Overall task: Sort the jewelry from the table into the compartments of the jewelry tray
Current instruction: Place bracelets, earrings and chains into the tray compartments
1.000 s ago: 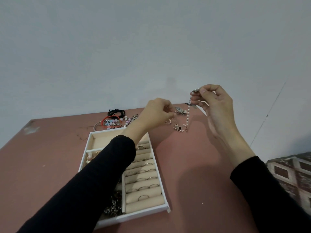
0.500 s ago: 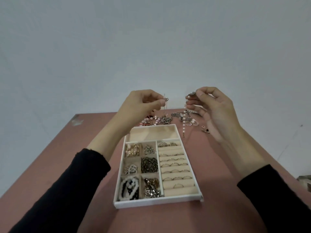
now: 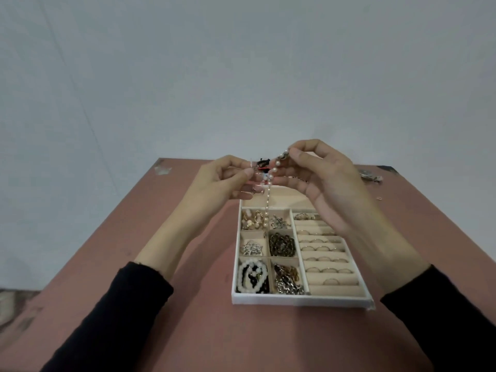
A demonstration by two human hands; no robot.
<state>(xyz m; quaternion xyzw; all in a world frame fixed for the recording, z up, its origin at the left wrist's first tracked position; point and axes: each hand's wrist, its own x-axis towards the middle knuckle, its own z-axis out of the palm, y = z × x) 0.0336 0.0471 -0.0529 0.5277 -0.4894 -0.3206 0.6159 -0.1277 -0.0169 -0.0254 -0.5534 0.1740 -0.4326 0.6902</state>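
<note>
The right hand (image 3: 324, 181) is raised over the far end of the tray (image 3: 295, 302), thumb and forefinger pinching the top of a pearl strand (image 3: 274, 169). The strand hangs straight down from that grip, and its lower end shows in front of the divider between the two farthest small compartments; I cannot tell whether it touches anything there. The left hand (image 3: 225, 181) is just beside the right, fingers curled, thumb and forefinger pinching something thin and pale that is too blurred to name, possibly the strand's other end. Both arms wear black sleeves (image 3: 128, 304).

In the tray, the nearest left compartment holds white and black bead bracelets (image 3: 252, 276), with heavy chains (image 3: 288, 280) beside them. A dark chain (image 3: 281, 244) and silver pieces (image 3: 252, 248) fill the middle pair, and gold pieces (image 3: 251, 220) lie in the far left one. Rings (image 3: 322, 248) sit in the padded rolls along the right side.

The tray rests on a pinkish-brown table (image 3: 134, 264). Behind the hands a black and red piece (image 3: 263, 163) shows, and a metal piece (image 3: 369, 175) lies near the far right corner.
</note>
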